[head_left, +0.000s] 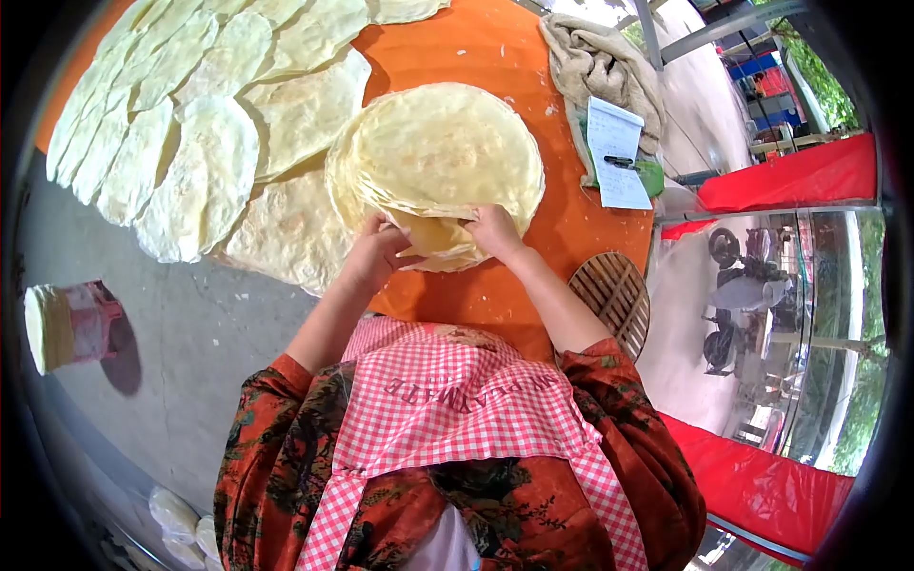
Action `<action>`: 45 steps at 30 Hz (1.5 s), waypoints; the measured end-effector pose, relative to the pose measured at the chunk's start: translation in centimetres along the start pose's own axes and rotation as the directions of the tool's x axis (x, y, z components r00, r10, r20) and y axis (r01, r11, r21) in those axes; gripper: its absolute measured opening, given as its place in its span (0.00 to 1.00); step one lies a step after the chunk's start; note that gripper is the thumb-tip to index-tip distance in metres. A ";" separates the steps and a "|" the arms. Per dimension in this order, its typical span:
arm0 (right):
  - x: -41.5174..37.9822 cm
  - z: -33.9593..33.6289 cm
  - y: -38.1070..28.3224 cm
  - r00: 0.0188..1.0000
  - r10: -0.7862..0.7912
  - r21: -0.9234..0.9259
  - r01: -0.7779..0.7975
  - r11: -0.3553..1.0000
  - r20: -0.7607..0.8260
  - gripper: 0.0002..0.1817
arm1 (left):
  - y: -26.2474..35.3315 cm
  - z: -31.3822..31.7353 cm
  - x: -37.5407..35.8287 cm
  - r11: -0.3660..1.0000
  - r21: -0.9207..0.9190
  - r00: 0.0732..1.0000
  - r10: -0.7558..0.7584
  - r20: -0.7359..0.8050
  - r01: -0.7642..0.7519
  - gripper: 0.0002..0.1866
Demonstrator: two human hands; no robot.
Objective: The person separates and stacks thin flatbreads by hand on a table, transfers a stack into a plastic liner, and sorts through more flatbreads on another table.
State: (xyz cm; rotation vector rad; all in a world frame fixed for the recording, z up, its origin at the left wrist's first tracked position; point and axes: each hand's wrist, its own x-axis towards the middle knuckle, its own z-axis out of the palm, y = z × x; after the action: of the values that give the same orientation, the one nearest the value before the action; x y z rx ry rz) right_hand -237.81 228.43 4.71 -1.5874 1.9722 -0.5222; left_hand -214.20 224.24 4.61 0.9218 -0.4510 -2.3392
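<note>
A round stack of thin, pale flatbreads (443,143) lies on an orange cloth, and both hands are at its near edge. My right hand (495,231) pinches the edge of an upper flatbread, which is lifted a little and shows the layers below. My left hand (381,249) is at the same edge, further left. Its thumb and forefinger close on the flatbread rim, while its other fingers reach along the lower layers. The fingertips of both hands are partly hidden by the bread.
Overlapping flatbreads (205,171) spread across the left of the orange cloth (457,43). An open notebook (614,143) with a pen lies at the right by a crumpled sack cloth (605,62). A round slatted board (614,295) is near my right forearm. A stool (71,324) stands on the floor.
</note>
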 end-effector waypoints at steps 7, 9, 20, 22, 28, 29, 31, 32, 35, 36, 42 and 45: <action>0.2 -1.0 -0.7 0.988 0.029 -0.005 -0.029 1.000 0.150 0.12 | -3.4 -0.8 0.5 0.987 -0.115 0.990 0.122 0.066 -0.114 0.30; 0.0 -1.4 -1.4 0.986 0.038 -0.029 -0.034 0.999 0.164 0.13 | -3.9 -0.8 0.7 0.985 -0.095 0.987 0.148 0.061 -0.142 0.30; 0.1 -1.1 -0.7 0.986 0.036 0.125 -0.057 0.990 0.165 0.18 | -4.0 -0.7 1.0 0.965 -0.218 0.985 0.161 0.062 -0.144 0.23; 0.3 -0.7 0.1 0.979 0.077 0.143 -0.105 0.984 0.187 0.17 | -3.8 -0.8 1.4 0.971 -0.204 0.991 0.120 -0.058 -0.129 0.27; 0.2 -0.7 0.1 0.987 0.044 0.072 -0.056 0.996 0.154 0.17 | -2.7 -1.1 2.7 0.989 -0.132 0.976 0.042 -0.212 -0.072 0.32; 0.2 -0.7 -0.1 0.987 0.051 0.062 -0.061 0.996 0.151 0.17 | -2.5 -1.0 2.6 0.990 -0.122 0.974 0.045 -0.221 -0.073 0.33; 0.2 -0.6 0.0 0.992 0.031 0.047 -0.037 0.998 0.124 0.18 | -2.4 -0.8 2.4 0.987 -0.136 0.971 0.054 -0.232 -0.088 0.33; 0.1 -0.5 0.0 0.994 0.023 0.041 -0.027 0.999 0.111 0.18 | -2.3 -0.8 2.3 0.985 -0.142 0.970 0.058 -0.238 -0.094 0.34; -0.1 -0.6 -0.1 0.995 0.006 0.058 -0.011 0.998 0.095 0.18 | -2.2 -0.6 2.3 0.990 -0.113 0.957 0.045 -0.285 -0.080 0.34; -0.1 -0.6 -0.1 0.995 0.012 0.059 -0.018 0.998 0.102 0.18 | -2.3 -0.8 2.4 0.984 -0.153 0.959 0.046 -0.280 -0.092 0.31; -0.1 -0.9 -0.5 0.993 0.062 0.010 -0.063 0.998 0.103 0.18 | -3.2 -1.7 2.5 0.990 0.053 0.963 0.143 -0.228 -0.134 0.23; -0.7 0.1 -1.0 0.992 -0.124 -0.109 0.119 0.987 -0.034 0.19 | -3.3 -1.2 2.4 0.989 0.091 0.953 0.137 -0.272 -0.116 0.27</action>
State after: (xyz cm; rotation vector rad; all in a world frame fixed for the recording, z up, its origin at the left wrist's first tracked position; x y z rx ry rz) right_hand -236.90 228.92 5.36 -1.7850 1.9708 -0.5072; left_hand -216.05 225.22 0.89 1.1993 -0.4681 -2.0501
